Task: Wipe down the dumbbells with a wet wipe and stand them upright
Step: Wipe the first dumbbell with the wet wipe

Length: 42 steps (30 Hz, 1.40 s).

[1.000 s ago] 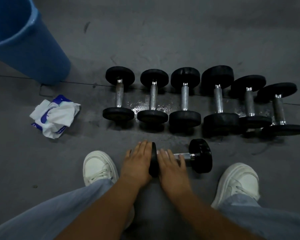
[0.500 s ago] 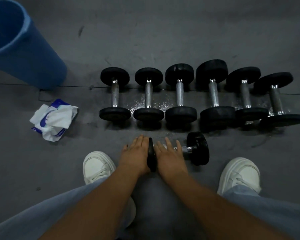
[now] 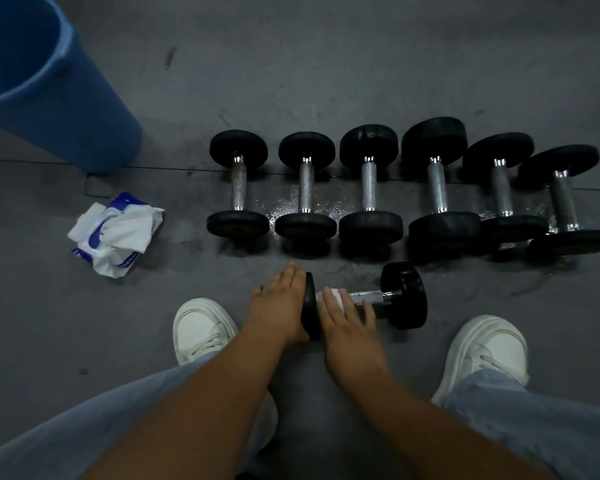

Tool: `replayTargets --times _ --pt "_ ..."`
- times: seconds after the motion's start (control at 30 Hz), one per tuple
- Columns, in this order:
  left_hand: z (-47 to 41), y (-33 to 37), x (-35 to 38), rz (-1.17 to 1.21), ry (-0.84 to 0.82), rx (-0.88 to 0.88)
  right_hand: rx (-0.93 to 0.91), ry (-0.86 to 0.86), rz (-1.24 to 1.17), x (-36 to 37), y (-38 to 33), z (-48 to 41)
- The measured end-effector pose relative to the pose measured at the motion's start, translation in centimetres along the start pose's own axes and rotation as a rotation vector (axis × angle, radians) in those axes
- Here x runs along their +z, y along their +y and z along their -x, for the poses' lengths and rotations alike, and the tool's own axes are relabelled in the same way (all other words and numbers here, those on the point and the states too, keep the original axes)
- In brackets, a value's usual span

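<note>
Apparently mid-wipe on the handle. Black-headed dumbbell with a chrome handle (image 3: pixel 369 295) lying on its side on the dark grey floor (image 3: pixel 326 64), between two white shoes (image 3: pixel 205 327) and just in front of a row of six more black dumbbells (image 3: pixel 368 185); those upright or lying, hard to judge from this angle. Left hand (image 3: pixel 279 303) flat, fingers straight, pressed against the outer face of the near head. Right hand (image 3: pixel 349 322) draped over the handle, fingers curved down onto a white wet wipe (image 3: pixel 330 293), holding it to the metal. Best to brace with the left to stop any rolling, then wrap the wipe round the bar and draw it toward the far head, twisting to reach the underside. Worth covering both heads, faces and rims, before tipping up. For standing: grip the bar, lift one head, set the other flat, clear of the row. Off to the left, a blue-and-white wipe pack (image 3: pixel 118 233) and a tall blue plastic bin (image 3: pixel 49 98).
</note>
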<state>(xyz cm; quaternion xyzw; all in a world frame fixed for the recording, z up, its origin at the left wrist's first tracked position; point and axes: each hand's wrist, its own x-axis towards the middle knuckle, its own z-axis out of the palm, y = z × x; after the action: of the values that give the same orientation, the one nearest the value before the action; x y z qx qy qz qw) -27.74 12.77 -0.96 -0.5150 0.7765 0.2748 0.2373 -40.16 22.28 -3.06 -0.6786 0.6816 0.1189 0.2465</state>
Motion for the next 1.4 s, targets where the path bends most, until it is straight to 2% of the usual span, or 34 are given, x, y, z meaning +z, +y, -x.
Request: replayTargets --times 0.13,0.2,0.27,0.4,0.57,0.73,0.83,1.03,1.27,1.4 --pt "0.2 0.2 0.0 -0.033 0.132 0.063 0.035 0.021 0.04 -1.8 -0.2 -3.4" --pt "1.5 0.6 1.1 -0.001 0.178 0.092 0.08 0.03 -0.005 -1.1 -0.7 -1.9" --pt "2.4 1.2 2.3 0.011 0.21 0.095 0.047 0.053 -0.017 -0.2 -0.5 -0.4" --pt "0.9 1.5 1.8 -0.04 0.167 0.027 0.04 0.053 0.032 -0.5 0.2 -2.9" --pt "-0.7 0.9 0.0 -0.066 0.102 0.048 0.046 0.139 -0.043 0.4 -0.5 -0.2" --pt "-1.5 0.5 0.0 -0.066 0.098 0.052 0.058 0.148 0.024 0.0 0.4 -3.6" --pt "-1.1 0.6 0.0 -0.048 0.092 0.052 0.034 0.191 -0.006 0.7 0.1 -1.9" --pt "-1.1 0.7 0.1 -0.048 0.101 0.045 0.01 0.103 -0.01 -1.5 0.6 -4.7" --pt "-1.0 0.8 0.3 -0.015 0.115 0.043 0.008 0.141 -0.022 -0.7 0.4 -3.4" --pt "-1.1 0.6 0.2 -0.017 0.105 0.054 0.044 0.089 -0.053 -1.6 0.0 -3.6"
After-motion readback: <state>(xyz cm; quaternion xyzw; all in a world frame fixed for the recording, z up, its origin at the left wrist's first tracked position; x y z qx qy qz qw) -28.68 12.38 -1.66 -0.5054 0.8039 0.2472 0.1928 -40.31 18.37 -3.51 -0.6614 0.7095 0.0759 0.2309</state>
